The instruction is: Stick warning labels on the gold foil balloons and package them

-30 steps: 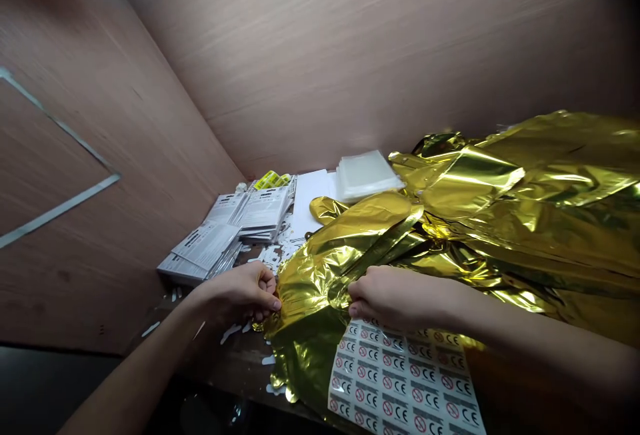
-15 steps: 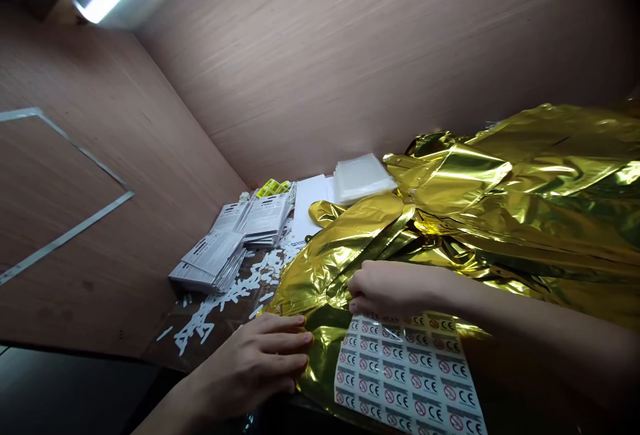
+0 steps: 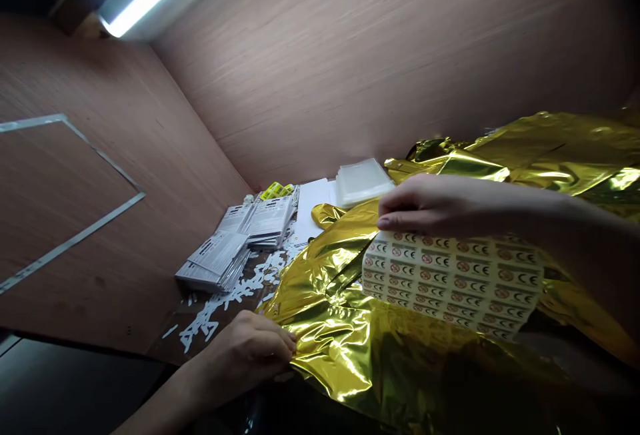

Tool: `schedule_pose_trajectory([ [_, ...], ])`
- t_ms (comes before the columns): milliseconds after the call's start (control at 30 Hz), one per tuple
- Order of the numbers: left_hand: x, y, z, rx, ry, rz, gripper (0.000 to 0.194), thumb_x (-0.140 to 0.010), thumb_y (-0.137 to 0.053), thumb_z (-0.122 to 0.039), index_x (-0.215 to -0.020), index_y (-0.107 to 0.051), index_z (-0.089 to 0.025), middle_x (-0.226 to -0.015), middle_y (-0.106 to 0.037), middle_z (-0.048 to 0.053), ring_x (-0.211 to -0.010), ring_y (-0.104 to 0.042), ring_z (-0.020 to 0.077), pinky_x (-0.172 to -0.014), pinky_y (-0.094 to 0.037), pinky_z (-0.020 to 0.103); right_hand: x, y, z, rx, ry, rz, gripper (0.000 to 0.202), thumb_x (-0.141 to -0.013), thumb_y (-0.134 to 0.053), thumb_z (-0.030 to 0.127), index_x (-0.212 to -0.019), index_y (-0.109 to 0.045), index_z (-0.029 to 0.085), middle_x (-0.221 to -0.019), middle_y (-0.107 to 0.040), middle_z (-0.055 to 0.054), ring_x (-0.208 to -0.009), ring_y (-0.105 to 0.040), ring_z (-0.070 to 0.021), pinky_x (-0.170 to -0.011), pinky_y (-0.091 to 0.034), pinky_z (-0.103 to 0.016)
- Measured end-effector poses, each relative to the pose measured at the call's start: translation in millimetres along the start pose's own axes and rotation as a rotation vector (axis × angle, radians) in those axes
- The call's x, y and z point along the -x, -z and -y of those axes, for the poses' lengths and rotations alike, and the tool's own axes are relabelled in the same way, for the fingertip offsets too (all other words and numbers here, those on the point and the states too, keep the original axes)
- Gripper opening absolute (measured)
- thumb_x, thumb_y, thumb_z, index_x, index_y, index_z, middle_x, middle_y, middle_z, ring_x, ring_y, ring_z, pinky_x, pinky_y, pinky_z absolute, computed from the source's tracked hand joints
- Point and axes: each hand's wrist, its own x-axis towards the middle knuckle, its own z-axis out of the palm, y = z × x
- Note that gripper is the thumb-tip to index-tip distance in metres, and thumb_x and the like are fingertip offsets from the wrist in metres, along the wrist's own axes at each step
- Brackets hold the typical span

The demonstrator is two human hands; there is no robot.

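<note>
My right hand [image 3: 413,205] pinches the upper left edge of a sheet of CE stickers [image 3: 450,282], which hangs over the gold foil. Printed rows of CE marks and red crossed circles cover the sheet. At the lower left, my left hand [image 3: 260,345] is closed on the near left edge of a gold foil balloon [image 3: 340,362], its fingertips gripping the crumpled film. The flat balloon spreads across the bench to the right, creased and shiny. Part of it is hidden behind the sticker sheet and my right forearm.
Stacks of printed cards [image 3: 215,262] stand at the left by the wooden side wall. White paper scraps [image 3: 240,292] lie scattered before them. Behind are yellow stickers [image 3: 275,190], white paper [image 3: 311,202] and a pile of clear plastic bags [image 3: 363,182]. More gold foil [image 3: 560,148] heaps at the right.
My right hand has risen, lifting the sticker sheet off the foil and rightward. My left hand has gone from fingers laid flat to closed on the balloon's edge. The view has shifted slightly.
</note>
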Motion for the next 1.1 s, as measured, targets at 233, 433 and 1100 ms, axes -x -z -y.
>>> schedule_pose_trajectory([
  [233, -53, 35.8, -5, 0.121, 0.339, 0.061, 0.004, -0.07, -0.083, -0.014, -0.071, -0.081, -0.016, -0.061, -0.075, 0.002, -0.055, -0.07, 0.0144, -0.052, -0.049, 0.018, 25, 28, -5, -0.096, -0.045, -0.112, 0.055, -0.092, -0.053, 0.071, -0.074, -0.062, 0.02, -0.062, -0.052, 0.002, -0.054, -0.044, -0.0106, -0.05, -0.031, -0.025],
  [433, -90, 57.5, 7, 0.354, 0.408, 0.228, 0.023, -0.073, -0.087, -0.032, -0.091, -0.085, -0.018, -0.08, -0.081, 0.008, -0.073, -0.078, 0.0207, -0.066, -0.06, 0.024, 49, 32, 25, -0.12, 0.015, -0.138, 0.056, -0.089, -0.057, 0.07, -0.064, -0.06, 0.02, -0.054, -0.046, 0.003, -0.048, -0.038, -0.009, -0.046, -0.026, -0.025],
  [1100, -103, 41.2, 27, 0.249, 0.096, 0.192, 0.018, -0.079, -0.077, -0.019, -0.095, -0.085, -0.015, -0.081, -0.081, 0.007, -0.065, -0.069, 0.0134, -0.058, -0.049, 0.018, 2, -172, 115, 0.596, 0.391, -0.13, 0.039, -0.101, -0.05, 0.027, -0.106, -0.076, -0.002, -0.139, -0.058, -0.036, -0.133, -0.056, -0.0463, -0.102, -0.054, -0.053],
])
